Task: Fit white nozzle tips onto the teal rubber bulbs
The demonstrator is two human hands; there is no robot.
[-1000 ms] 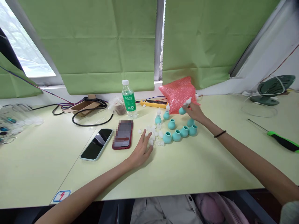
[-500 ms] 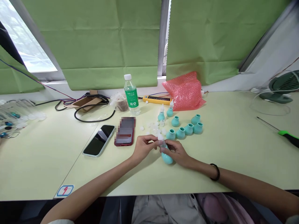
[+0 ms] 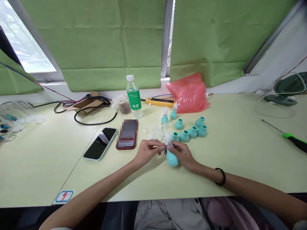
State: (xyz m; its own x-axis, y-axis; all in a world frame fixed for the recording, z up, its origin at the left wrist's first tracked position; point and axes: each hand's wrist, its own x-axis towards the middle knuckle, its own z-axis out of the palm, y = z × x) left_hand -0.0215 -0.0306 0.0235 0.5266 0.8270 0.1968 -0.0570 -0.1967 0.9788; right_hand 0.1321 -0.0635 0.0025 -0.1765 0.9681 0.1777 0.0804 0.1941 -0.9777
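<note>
**Both hands on one teal bulb at the near edge of the table**

Here, in the head view, the right hand (image 3: 183,154) gripped a teal rubber bulb (image 3: 172,158) near the middle of the pale table (image 3: 227,166), its fingers hiding most of the bulb's right side. The left hand (image 3: 146,151) pinched the clear nozzle tip (image 3: 167,139) at the bulb's top; how the tip sat in the bulb's mouth could not be made out behind the fingertips. Both forearms were cut off by the lower frame edge.

Just beyond the hands lay scattered clear caps (image 3: 157,131), too small to tell apart, and a cluster of open teal bulbs (image 3: 192,131). Two further bulbs with tips fitted (image 3: 169,115) stood beyond them.

A second earlier the right hand had reached far toward the pink bubble-wrap bag (image 3: 189,92) while the left rested on the caps; half a second ago both had already met on the bulb, and little had changed since.

The red phone's (image 3: 127,134) face was blurred out; a dark phone (image 3: 100,143) lay left of it. The water bottle (image 3: 133,97) bore a green label, its print unreadable. A screwdriver (image 3: 291,140) lay far right.
</note>
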